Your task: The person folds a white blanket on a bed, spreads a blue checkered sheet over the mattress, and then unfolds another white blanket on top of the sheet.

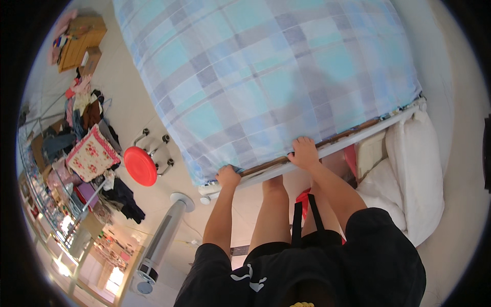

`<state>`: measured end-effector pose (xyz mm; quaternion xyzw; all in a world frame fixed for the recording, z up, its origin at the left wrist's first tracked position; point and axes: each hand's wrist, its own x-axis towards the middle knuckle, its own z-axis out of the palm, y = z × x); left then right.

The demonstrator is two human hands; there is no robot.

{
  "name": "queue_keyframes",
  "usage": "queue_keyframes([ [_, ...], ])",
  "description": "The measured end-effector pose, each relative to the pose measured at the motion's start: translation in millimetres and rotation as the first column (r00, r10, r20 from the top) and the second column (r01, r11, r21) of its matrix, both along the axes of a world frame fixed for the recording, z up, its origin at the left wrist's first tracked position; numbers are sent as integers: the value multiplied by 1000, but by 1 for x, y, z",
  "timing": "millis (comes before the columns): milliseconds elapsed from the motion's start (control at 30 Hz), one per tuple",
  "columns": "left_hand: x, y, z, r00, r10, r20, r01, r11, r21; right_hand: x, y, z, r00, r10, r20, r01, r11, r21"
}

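Note:
A blue plaid sheet (261, 84) covers the mattress in front of me. Both my hands are at its near edge, beside the pale metal rail (356, 135) of the bed frame. My left hand (228, 175) is near the left corner, its fingers curled over the sheet's edge, where a dark bit of cloth shows. Farther right, my right hand (305, 152) rests at the same edge with its fingers bent. Between the hands, a brown strip (266, 165) shows between sheet and rail. The fingertips are partly hidden, so a firm hold on either side cannot be made out.
A red round stool (140, 166) on casters and a grey tower fan (163, 238) stand at the left. Beyond them are a rack with clothes (90, 111) and a floral cushion (93, 153). White bedding (416, 184) bulges below the rail's right end.

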<state>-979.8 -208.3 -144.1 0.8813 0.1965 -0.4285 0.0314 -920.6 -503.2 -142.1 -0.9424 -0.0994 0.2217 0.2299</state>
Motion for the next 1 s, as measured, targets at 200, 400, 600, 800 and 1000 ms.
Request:
queue_keyframes([
  [200,-1,-14,6,993,69,92,-63,996,-69,-1,1,5,998,-63,-7,63,998,17],
  [400,-10,-78,26,862,445,243,-267,806,-528,-29,-22,21,989,-147,-3,146,975,170],
  [600,28,-155,79,888,457,-46,-305,512,-803,-106,-98,95,763,-647,9,630,746,214],
  [800,67,-213,126,984,179,2,-85,477,-875,-227,-190,153,332,-868,371,922,381,66],
  [1000,101,-255,164,988,-138,68,130,509,-851,-315,-235,250,-214,-840,499,950,-59,307],
])
